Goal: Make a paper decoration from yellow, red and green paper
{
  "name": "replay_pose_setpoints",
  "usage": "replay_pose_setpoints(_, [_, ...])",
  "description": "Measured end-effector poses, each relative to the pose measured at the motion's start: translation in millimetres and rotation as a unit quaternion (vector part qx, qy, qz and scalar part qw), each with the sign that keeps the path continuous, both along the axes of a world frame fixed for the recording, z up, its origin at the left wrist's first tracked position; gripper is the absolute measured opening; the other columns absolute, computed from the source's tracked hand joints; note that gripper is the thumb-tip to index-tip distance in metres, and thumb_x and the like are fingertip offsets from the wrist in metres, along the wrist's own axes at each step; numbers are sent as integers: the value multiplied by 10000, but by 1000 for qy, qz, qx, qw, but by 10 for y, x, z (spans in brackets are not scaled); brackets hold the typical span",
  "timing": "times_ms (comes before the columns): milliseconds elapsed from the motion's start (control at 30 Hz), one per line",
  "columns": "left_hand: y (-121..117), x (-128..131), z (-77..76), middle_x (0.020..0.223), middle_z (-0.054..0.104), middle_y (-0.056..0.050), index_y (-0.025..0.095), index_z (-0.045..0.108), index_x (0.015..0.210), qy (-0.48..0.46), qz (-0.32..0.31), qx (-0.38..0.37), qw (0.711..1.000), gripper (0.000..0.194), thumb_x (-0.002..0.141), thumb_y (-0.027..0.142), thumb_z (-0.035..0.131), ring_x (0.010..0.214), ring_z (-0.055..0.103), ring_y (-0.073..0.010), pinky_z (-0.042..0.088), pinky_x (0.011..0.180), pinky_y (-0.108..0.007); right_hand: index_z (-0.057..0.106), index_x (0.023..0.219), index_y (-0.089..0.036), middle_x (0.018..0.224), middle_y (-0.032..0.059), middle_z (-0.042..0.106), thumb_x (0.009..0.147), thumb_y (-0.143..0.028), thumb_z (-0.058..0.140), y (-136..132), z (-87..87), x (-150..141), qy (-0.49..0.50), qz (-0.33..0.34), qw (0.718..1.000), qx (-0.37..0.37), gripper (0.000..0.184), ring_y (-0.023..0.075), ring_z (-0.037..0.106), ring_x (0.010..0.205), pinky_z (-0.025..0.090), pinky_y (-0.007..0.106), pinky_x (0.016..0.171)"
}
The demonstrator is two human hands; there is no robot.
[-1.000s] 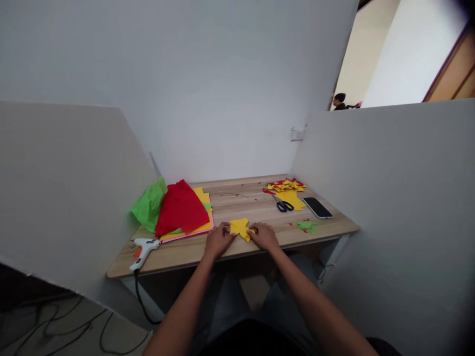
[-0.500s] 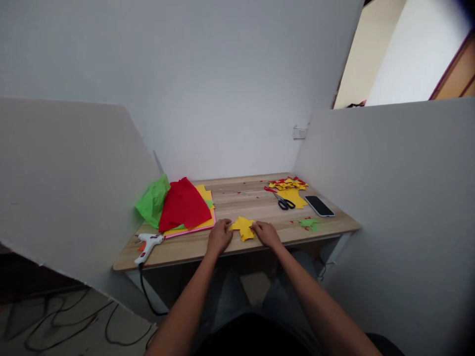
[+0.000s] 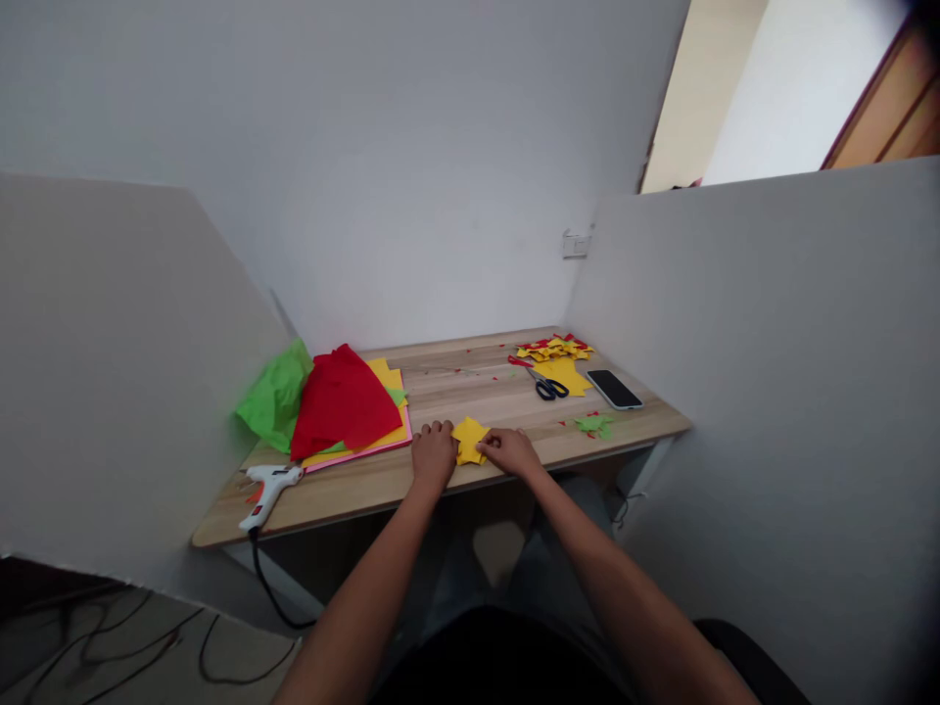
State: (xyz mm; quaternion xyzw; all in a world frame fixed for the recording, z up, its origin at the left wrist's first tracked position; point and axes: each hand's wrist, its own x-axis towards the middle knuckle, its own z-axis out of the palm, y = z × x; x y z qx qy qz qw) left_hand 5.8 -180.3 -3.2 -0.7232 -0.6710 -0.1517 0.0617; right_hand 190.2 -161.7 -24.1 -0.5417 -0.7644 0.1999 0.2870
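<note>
A small yellow cutout [image 3: 470, 440] with pointed corners, of paper or thin cloth, lies near the table's front edge between my hands. My left hand [image 3: 435, 455] has its fingers curled at the cutout's left edge; the thumb side meets it, and the fingertips are partly hidden. From the other side, my right hand [image 3: 512, 451] pinches the right edge between thumb and fingers. A sheet stack topped by a red sheet [image 3: 344, 406] is left of my left hand. Green scraps [image 3: 594, 425] lie beyond my right hand.
A white glue gun [image 3: 268, 494] rests at the table's [image 3: 470, 382] left front corner, its cord hanging down. Crumpled green sheet [image 3: 277, 397] leans at the left partition. Scissors [image 3: 550, 385], a yellow sheet [image 3: 564, 374], a phone [image 3: 615, 390] and piled red-yellow cutouts [image 3: 556, 349] are on the right.
My hands have come closer together, and the cutout between them looks more compact, its side points drawn in or covered. The whole scene has shifted slightly left and up with the camera.
</note>
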Motion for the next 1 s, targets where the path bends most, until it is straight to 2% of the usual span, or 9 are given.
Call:
replay_pose_setpoints(100, [60, 15, 17, 1057, 648, -149, 174, 673, 1065, 16, -15, -10, 1000, 317, 978, 281, 388, 1053, 555, -294, 365, 901, -424, 712, 798, -214, 738, 3, 712, 837, -400, 605, 53, -39, 50, 14, 3, 1000, 8, 218, 159, 610, 697, 411, 285, 781])
replay_pose_setpoints(167, [93, -3, 17, 1065, 650, -149, 187, 683, 1079, 20, -22, -10, 999, 338, 986, 295, 377, 1046, 558, -290, 360, 900, -425, 696, 929, -200, 773, 1, 692, 853, -304, 528, 96, -56, 98, 27, -6, 999, 20, 211, 156, 591, 699, 429, 261, 722])
replay_pose_setpoints(233, [115, -26, 8, 1073, 650, -150, 196, 685, 1098, 21, -22, -7, 1000, 357, 993, 293, 358, 1036, 560, -290, 363, 887, -424, 641, 1108, -179, 870, 18, 676, 817, -194, 475, 127, -68, 134, 36, -22, 998, 38, 336, 164, 585, 752, 446, 256, 716])
replay_pose_setpoints(300, [121, -42, -8, 1065, 650, -150, 197, 689, 1085, 20, -21, -3, 1000, 358, 992, 285, 355, 1025, 561, -293, 370, 872, -424, 594, 1197, -168, 1001, 52, 650, 742, -124, 492, 131, -77, 139, 37, -28, 997, 59, 468, 183, 581, 882, 459, 275, 796])
replay_pose_setpoints(400, [111, -43, -29, 1063, 647, -150, 192, 674, 1082, 16, -20, 3, 1000, 308, 970, 232, 390, 1024, 555, -294, 376, 871, -425, 607, 1195, -190, 1163, 93, 591, 670, -71, 544, 105, -92, 100, 30, -19, 996, 85, 542, 222, 525, 1084, 420, 325, 958])
replay_pose_setpoints(533, [113, -18, -34, 1125, 617, -157, 192, 613, 1168, 11, -26, 25, 999, 300, 945, 166, 415, 1065, 529, -297, 372, 891, -430, 635, 1174, -217, 1214, 95, 563, 658, -11, 501, 117, -103, 56, 26, -29, 994, 100, 572, 228, 499, 1123, 390, 349, 1014])
replay_pose_setpoints(667, [168, 10, -18, 1130, 597, -150, 196, 615, 1133, 13, -60, 41, 997, 252, 949, 179, 444, 1082, 515, -293, 364, 905, -421, 634, 1177, -202, 1184, 87, 568, 650, 10, 460, 213, -89, 52, 27, -50, 992, 113, 594, 212, 508, 1108, 394, 320, 1011])
replay_pose_setpoints(800, [199, 11, 2, 1103, 598, -140, 200, 616, 1075, 5, -74, 53, 996, 174, 946, 232, 504, 1078, 509, -287, 347, 922, -421, 631, 1215, -211, 1225, 101, 537, 682, 1, 465, 298, -48, 38, 9, -67, 989, 132, 597, 236, 480, 1139, 377, 355, 1014])
replay_pose_setpoints(1000, [151, -8, 31, 1078, 616, -114, 209, 586, 1051, -22, -66, 69, 995, 162, 976, 276, 459, 1058, 509, -269, 334, 911, -408, 615, 1279, -271, 1334, 105, 487, 732, -52, 578, 257, 11, -43, -48, -25, 985, 166, 591, 285, 422, 1213, 336, 412, 1014])
